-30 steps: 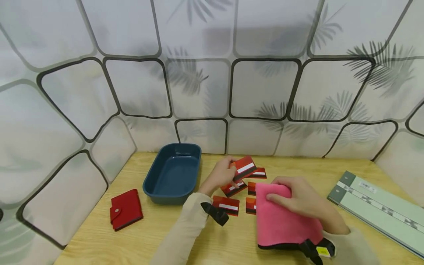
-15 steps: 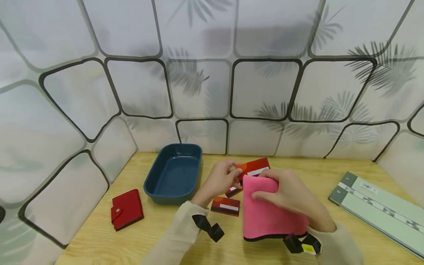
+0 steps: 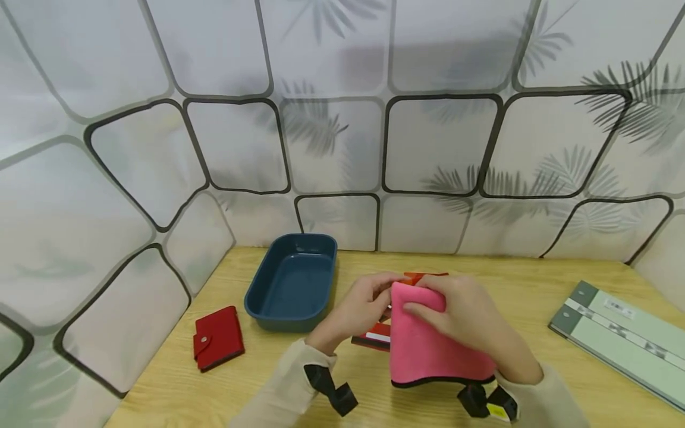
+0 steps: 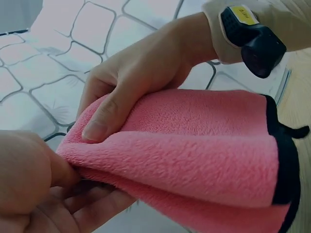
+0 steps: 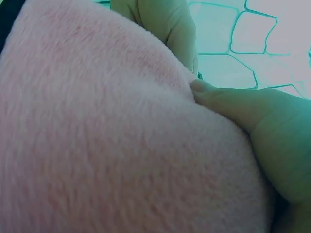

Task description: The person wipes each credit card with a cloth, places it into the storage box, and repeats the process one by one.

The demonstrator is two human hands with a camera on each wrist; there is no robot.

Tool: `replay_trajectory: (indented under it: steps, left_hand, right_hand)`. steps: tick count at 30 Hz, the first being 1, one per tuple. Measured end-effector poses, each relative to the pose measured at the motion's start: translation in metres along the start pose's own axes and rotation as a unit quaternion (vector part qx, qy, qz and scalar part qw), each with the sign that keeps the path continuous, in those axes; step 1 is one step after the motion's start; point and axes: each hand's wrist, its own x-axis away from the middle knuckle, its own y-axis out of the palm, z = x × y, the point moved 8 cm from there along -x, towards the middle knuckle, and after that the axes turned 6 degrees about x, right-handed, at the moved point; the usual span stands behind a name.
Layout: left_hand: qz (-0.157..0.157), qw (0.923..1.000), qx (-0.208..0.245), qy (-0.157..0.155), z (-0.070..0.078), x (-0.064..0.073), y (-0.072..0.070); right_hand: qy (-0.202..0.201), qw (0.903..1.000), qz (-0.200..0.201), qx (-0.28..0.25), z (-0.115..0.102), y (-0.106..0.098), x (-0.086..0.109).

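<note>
Pink cloth [image 3: 436, 348] shifted left against left hand [image 3: 364, 306], covering more of the red cards [image 3: 371, 339]. Right hand [image 3: 465, 306] pinches cloth's top, holding it over tabletop [image 3: 527, 315]. Left fingers bent at cloth's edge; can't tell if gripping. Blue tray [image 3: 291, 324] beyond, leftward.
</note>
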Motion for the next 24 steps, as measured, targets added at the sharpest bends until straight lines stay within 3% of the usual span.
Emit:
replay_trajectory:
  steps: [10,14,19,24]
  left_hand:
    - [-0.051,0.9971,-0.052,0.023,0.003,0.003,-0.002]
    - [-0.045,0.9959,-0.065,0.044,0.006,0.004,-0.003]
    - [-0.032,0.9938,-0.086,0.063,0.006,0.0,0.001]
    - [-0.022,0.9952,-0.086,0.043,0.001,-0.001,-0.001]
  right_hand:
    - [0.01,0.9971,0.062,0.044,-0.001,-0.004,0.003]
    - [0.024,0.9958,0.06,0.064,-0.001,-0.005,0.003]
    - [0.085,0.9928,0.038,0.075,0.013,-0.006,0.007]
    - [0.101,0.992,0.03,0.069,0.021,-0.003,0.008]
